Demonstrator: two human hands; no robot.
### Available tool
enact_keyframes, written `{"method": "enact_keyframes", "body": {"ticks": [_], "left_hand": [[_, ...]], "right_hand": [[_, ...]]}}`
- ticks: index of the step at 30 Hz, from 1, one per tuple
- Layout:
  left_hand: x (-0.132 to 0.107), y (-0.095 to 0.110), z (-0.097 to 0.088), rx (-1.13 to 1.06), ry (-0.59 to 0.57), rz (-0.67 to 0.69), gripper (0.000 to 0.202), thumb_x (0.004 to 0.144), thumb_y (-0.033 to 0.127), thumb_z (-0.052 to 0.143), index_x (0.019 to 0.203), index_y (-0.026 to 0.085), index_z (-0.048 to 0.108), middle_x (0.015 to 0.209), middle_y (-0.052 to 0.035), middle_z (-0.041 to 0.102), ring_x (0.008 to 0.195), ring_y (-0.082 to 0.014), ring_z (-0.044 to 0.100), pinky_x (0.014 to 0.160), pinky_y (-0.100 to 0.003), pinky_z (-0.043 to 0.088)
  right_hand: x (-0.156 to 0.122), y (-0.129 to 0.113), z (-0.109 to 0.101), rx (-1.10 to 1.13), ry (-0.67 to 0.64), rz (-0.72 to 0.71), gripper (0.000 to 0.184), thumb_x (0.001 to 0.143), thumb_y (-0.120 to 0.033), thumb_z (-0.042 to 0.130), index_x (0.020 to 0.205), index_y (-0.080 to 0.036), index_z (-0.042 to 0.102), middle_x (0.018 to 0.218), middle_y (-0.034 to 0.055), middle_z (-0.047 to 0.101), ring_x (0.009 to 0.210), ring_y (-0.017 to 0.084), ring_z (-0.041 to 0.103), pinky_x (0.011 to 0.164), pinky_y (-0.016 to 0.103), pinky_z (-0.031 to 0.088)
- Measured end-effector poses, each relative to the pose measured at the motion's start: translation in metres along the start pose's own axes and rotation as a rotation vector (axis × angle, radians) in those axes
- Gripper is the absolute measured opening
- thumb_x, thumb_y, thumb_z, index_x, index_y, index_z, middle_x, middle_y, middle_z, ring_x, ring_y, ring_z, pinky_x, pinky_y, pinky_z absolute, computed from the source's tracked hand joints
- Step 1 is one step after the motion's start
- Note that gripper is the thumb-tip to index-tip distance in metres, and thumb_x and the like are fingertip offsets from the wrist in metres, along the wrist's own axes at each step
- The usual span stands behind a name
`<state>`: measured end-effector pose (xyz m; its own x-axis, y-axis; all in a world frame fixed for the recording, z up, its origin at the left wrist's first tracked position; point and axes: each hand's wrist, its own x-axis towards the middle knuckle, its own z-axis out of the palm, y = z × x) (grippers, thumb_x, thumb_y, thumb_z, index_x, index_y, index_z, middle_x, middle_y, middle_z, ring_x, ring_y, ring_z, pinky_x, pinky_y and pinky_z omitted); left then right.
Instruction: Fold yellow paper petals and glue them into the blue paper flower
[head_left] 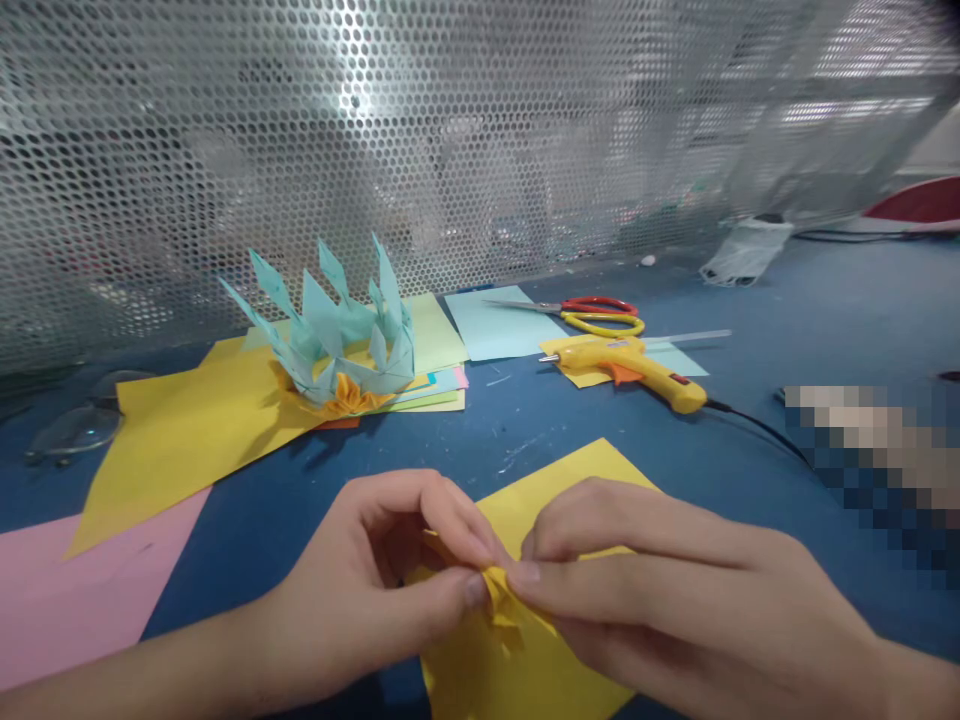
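Between my two hands is a small folded piece of yellow paper (501, 600), creased and pointed at its lower end. My left hand (375, 580) pinches it between thumb and fingers from the left. From the other side, my right hand (660, 590) grips it with thumb and fingertips close to the left ones. Under both hands a flat yellow sheet (592, 480) lies on the blue table (420, 440). Part of the folded piece is hidden behind the fingers.
A light-blue folded-paper crown (337, 345) with an orange paper piece (349, 397) stands on papers at back left. Scissors (600, 312) and a yellow glue gun (630, 368) with its cord lie back right. Eyeglasses (75, 430) and pink paper (90, 590) are left. Perforated metal (450, 130) borders the back.
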<state>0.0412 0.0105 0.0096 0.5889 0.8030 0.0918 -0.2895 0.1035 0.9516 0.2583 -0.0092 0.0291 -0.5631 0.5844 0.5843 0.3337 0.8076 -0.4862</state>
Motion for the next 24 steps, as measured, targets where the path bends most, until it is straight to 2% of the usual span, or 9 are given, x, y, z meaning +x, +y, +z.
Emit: {"method": "enact_keyframes", "body": {"ticks": [4,10,14,18,21,24], "left_hand": [[0.0038,-0.001,-0.0011,-0.006,-0.009,0.002,0.02,0.079,0.0,0.068,0.078,0.02,0.071,0.083,0.0019,0.073,0.077,-0.0091,0.067,0.074,-0.02,0.054],[0.0054,-0.0005,0.0012,-0.014,-0.028,-0.013,0.025,0.075,-0.005,0.068,0.075,0.02,0.073,0.084,0.0028,0.074,0.077,-0.0074,0.068,0.073,-0.016,0.055],[0.0028,-0.0011,0.0009,0.007,-0.033,-0.022,0.033,0.073,-0.009,0.067,0.076,0.023,0.075,0.085,0.005,0.075,0.075,-0.0061,0.069,0.072,-0.015,0.055],[0.0032,-0.0005,0.0007,0.041,-0.034,-0.003,0.041,0.069,-0.013,0.065,0.077,0.026,0.076,0.084,0.0075,0.076,0.074,-0.0054,0.069,0.071,-0.013,0.055],[0.0039,-0.0001,0.0007,0.067,-0.037,0.016,0.045,0.066,-0.015,0.065,0.077,0.027,0.076,0.082,0.0078,0.076,0.074,-0.006,0.068,0.071,-0.014,0.054],[0.0037,-0.0005,0.0006,0.079,-0.041,0.017,0.043,0.066,-0.014,0.066,0.076,0.026,0.077,0.082,0.0063,0.076,0.074,-0.0075,0.069,0.072,-0.017,0.055]], "right_hand": [[0.0013,-0.0035,-0.0018,-0.078,0.017,-0.018,0.016,0.088,-0.008,0.06,0.095,-0.018,0.071,0.085,0.0019,0.075,0.078,0.008,0.071,0.076,0.013,0.056],[0.002,-0.0029,0.0007,-0.153,0.081,-0.065,0.014,0.09,-0.007,0.057,0.093,-0.015,0.068,0.083,0.0026,0.074,0.076,0.011,0.068,0.074,0.02,0.056],[0.0002,0.0015,0.0035,-0.237,0.065,-0.132,0.02,0.097,-0.014,0.047,0.095,-0.015,0.066,0.081,0.0017,0.073,0.074,0.01,0.067,0.071,0.019,0.054],[0.0007,0.0018,-0.0017,-0.329,0.035,-0.192,0.016,0.095,-0.014,0.053,0.096,-0.016,0.069,0.082,0.0006,0.076,0.074,0.01,0.068,0.071,0.019,0.055],[0.0051,-0.0011,-0.0034,-0.322,0.006,-0.207,0.015,0.092,-0.011,0.057,0.095,-0.017,0.07,0.083,-0.0001,0.077,0.072,0.01,0.069,0.065,0.019,0.055],[0.008,-0.004,0.0033,-0.274,0.064,-0.173,0.022,0.096,-0.013,0.051,0.086,-0.018,0.071,0.075,-0.0017,0.076,0.065,0.008,0.068,0.059,0.018,0.053]]}}
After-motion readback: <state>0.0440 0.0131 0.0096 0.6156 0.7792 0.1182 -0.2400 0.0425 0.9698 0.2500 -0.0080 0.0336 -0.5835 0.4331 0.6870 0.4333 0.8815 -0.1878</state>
